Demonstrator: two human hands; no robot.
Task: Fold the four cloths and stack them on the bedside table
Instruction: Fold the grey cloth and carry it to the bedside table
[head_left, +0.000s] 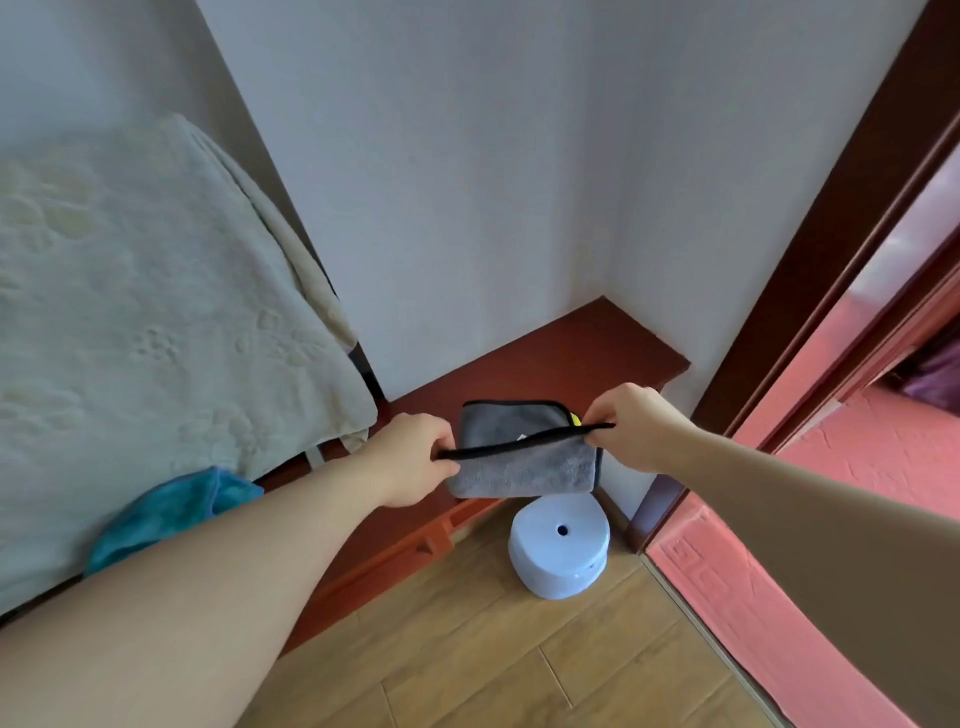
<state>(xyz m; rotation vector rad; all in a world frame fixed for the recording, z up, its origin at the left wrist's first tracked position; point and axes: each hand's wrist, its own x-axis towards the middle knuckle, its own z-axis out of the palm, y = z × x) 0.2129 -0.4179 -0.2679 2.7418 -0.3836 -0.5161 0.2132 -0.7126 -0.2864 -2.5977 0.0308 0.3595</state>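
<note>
A grey cloth (524, 467) with black edging hangs folded between my hands, just above the front edge of the dark red bedside table (561, 348). My left hand (410, 457) pinches its left top corner and my right hand (634, 426) pinches its right top corner. Behind it another grey cloth (498, 418) with black trim lies folded on the table, with a bit of yellow showing at its right edge. A blue cloth (171, 509) lies crumpled on the bed's near edge, partly behind my left forearm.
The bed (130, 312) with a pale textured cover fills the left. A white round stool (558, 543) stands on the wooden floor below the table's front. A dark wooden door frame (810, 291) and pink floor lie to the right. White walls meet behind the table.
</note>
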